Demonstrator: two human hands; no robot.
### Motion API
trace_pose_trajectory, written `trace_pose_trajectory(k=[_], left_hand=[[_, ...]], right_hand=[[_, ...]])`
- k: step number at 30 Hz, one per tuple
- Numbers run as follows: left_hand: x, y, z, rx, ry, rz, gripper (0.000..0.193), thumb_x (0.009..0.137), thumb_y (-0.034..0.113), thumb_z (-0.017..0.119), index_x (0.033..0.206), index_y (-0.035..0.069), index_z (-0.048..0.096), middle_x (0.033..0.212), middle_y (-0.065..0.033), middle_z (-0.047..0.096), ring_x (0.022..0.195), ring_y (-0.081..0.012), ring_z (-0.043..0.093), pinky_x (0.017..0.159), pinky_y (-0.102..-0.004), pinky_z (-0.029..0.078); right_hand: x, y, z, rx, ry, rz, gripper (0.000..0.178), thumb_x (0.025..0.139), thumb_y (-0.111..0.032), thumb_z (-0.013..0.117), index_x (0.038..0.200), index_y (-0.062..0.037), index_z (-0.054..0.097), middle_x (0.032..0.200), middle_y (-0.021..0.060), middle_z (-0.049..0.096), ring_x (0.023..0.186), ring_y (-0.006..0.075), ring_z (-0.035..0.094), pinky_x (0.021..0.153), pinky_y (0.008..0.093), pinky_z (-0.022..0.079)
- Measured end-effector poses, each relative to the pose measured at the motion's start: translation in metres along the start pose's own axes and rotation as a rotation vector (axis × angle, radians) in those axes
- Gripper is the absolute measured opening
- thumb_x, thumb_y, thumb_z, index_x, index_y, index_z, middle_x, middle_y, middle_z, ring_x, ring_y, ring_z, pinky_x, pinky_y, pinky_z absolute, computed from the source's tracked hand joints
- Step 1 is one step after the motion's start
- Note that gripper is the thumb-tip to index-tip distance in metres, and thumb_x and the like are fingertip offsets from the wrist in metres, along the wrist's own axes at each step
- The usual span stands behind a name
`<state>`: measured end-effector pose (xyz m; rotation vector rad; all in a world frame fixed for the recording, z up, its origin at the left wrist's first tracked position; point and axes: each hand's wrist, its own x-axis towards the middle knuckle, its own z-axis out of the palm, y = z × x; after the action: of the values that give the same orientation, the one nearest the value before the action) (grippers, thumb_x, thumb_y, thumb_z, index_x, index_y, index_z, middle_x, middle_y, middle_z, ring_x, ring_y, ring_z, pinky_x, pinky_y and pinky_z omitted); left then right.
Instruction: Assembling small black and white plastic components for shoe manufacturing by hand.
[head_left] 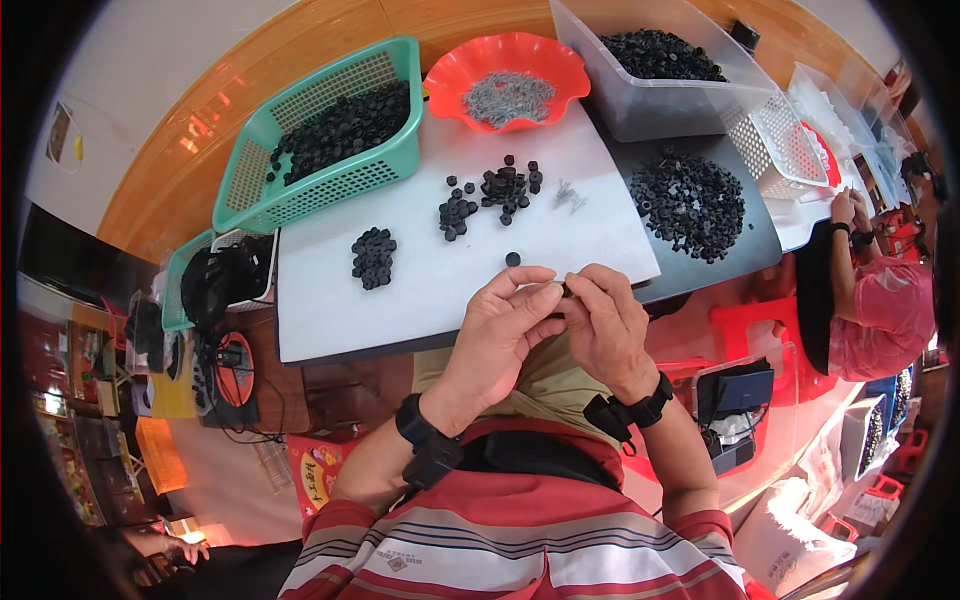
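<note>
My left hand [505, 325] and my right hand [608, 325] meet over the front edge of a white sheet [430, 300] on the table. Between their fingertips is a small black part [566, 290], mostly covered by the fingers. Both hands are closed in a pinch around it. Just beyond the left fingers lies a single round black piece [513, 259]. Farther back on the sheet are loose black knob-like pieces [505, 190], a tight cluster of black pieces [374, 258] to the left, and a few thin grey pins [568, 197].
Along the back stand a green basket [400, 150] of black pieces, a red bowl [445, 70] of grey pins and a translucent bin [650, 115] of black parts. A heap of small black parts [690, 205] lies at right. Another person [880, 310] sits far right.
</note>
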<state>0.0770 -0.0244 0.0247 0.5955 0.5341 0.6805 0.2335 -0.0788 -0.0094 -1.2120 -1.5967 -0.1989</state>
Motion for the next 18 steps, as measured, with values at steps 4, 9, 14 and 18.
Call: trace_pose_trajectory(k=[4, 9, 14, 18], left_hand=[[0.0, 0.003, 0.001, 0.3, 0.091, 0.206, 0.029, 0.097, 0.01, 0.071, 0.123, 0.003, 0.061, 0.11, -0.009, 0.072, 0.097, -0.0146, 0.069, 0.084, -0.0289, 0.058], [0.01, 0.023, -0.011, 1.295, 0.306, 0.681, 0.028, 0.085, 0.008, 0.078, 0.111, 0.001, 0.071, 0.114, -0.0092, 0.072, 0.101, -0.0198, 0.067, 0.088, -0.0344, 0.053], [0.023, 0.023, -0.024, 1.668, 0.307, 0.756, 0.028, 0.085, 0.012, 0.076, 0.11, 0.002, 0.071, 0.118, -0.0104, 0.071, 0.108, -0.0299, 0.064, 0.095, -0.0392, 0.05], [0.028, 0.023, -0.029, 1.758, 0.262, 0.706, 0.025, 0.085, 0.014, 0.074, 0.107, 0.002, 0.072, 0.117, -0.0102, 0.071, 0.108, -0.032, 0.063, 0.094, -0.0409, 0.05]], right_hand=[[-0.001, 0.004, 0.0, 0.021, 0.028, 0.05, 0.033, 0.089, -0.001, 0.072, 0.12, -0.0011, 0.06, 0.108, 0.0162, 0.062, 0.08, 0.028, 0.067, 0.063, 0.0344, 0.056], [0.001, 0.008, -0.007, 0.071, 0.027, 0.11, 0.028, 0.093, -0.001, 0.07, 0.118, -0.0004, 0.06, 0.108, 0.0153, 0.061, 0.075, 0.0233, 0.064, 0.062, 0.032, 0.054], [0.002, 0.007, -0.008, 0.108, 0.015, 0.158, 0.026, 0.094, -0.001, 0.069, 0.118, -0.0002, 0.06, 0.108, 0.0148, 0.06, 0.073, 0.0207, 0.064, 0.061, 0.0314, 0.053], [0.002, 0.007, -0.008, 0.132, 0.005, 0.184, 0.025, 0.094, -0.002, 0.069, 0.118, 0.0, 0.06, 0.108, 0.0148, 0.061, 0.074, 0.0202, 0.064, 0.063, 0.0313, 0.054]])
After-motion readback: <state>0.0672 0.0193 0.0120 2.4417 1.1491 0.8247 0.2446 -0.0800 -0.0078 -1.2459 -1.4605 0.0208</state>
